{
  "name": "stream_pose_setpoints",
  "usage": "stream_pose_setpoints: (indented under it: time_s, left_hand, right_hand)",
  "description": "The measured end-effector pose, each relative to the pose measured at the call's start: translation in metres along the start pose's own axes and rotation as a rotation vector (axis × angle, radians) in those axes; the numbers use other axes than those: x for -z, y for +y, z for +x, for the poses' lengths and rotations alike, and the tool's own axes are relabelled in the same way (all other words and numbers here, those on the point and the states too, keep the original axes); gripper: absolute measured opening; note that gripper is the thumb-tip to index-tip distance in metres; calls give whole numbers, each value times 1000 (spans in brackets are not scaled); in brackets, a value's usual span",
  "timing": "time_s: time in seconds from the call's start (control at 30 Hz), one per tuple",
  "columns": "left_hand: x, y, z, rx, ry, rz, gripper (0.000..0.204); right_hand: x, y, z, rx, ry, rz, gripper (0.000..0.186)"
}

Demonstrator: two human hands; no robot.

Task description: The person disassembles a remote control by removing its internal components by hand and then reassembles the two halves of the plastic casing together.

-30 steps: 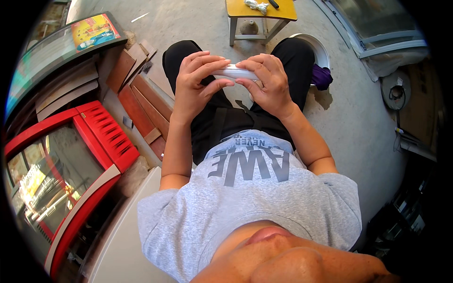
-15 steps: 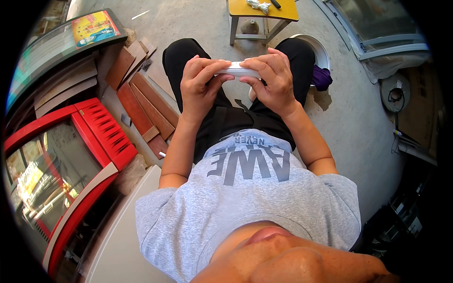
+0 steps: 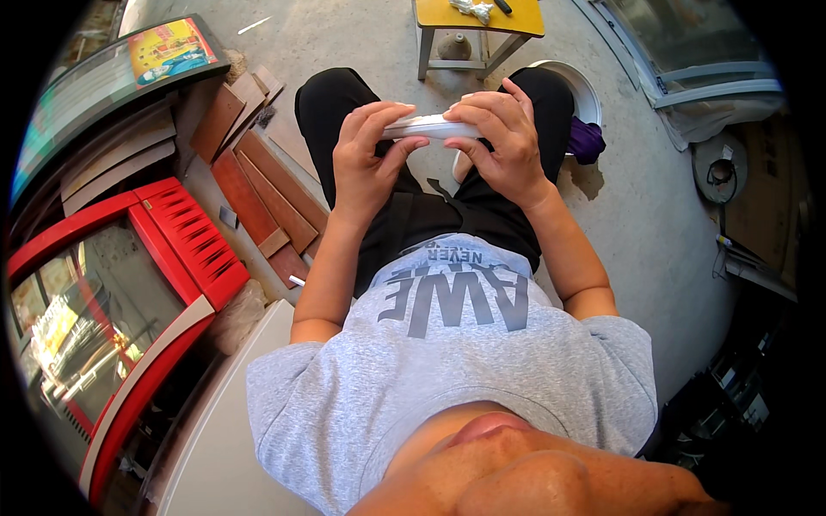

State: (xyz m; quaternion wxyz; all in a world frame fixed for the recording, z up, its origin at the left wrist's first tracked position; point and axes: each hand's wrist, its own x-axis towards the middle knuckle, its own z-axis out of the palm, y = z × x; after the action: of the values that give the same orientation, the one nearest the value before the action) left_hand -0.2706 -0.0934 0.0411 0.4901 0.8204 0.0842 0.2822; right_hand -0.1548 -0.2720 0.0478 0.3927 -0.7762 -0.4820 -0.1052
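White plastic bar (image 3: 428, 128) lies level above your lap, gripped at both ends. Your left hand (image 3: 370, 155) curls its fingers over one end; your right hand (image 3: 499, 142) clasps the other. Beyond your knees stand a yellow stool (image 3: 477, 17) and white basin (image 3: 585, 90).

Stool (image 3: 478, 17) ahead of knees; planks (image 3: 258, 193) left; basin (image 3: 581, 95) right.

Slim white bar-shaped object (image 3: 428, 129), perhaps plastic, lying level, gripped at both ends above the lap
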Motion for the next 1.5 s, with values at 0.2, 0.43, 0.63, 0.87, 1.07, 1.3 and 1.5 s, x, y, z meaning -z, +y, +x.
stream_pose_setpoints:
  time_s: [0.2, 0.43, 0.63, 0.87, 1.07, 1.3, 1.5]
  left_hand:
    - [7, -22, -5, 163, -16, -217, 26]
    - [2, -5, -5, 45, -40, -74, 26]
    - [2, -2, -7, 50, -33, -81, 24]
    - [-4, -3, -12, 105, 33, -162, 20]
    - [-6, 0, -11, 63, 74, -173, 19]
    - [-9, -5, -16, 120, 94, -227, 19]
    - [-11, 2, -15, 79, 57, -214, 19]
  right_hand:
    - [7, 2, 2, -87, -37, 71, 32]
    - [1, -7, 8, 39, -44, -118, 36]
    - [1, -12, 8, 2, -45, -135, 28]
    - [-5, -15, 9, 11, 48, -165, 25]
    - [-5, -16, 8, 20, 55, -185, 22]
    - [-5, -9, 6, 22, 28, -173, 23]
    - [-9, -18, 8, 43, 56, -133, 27]
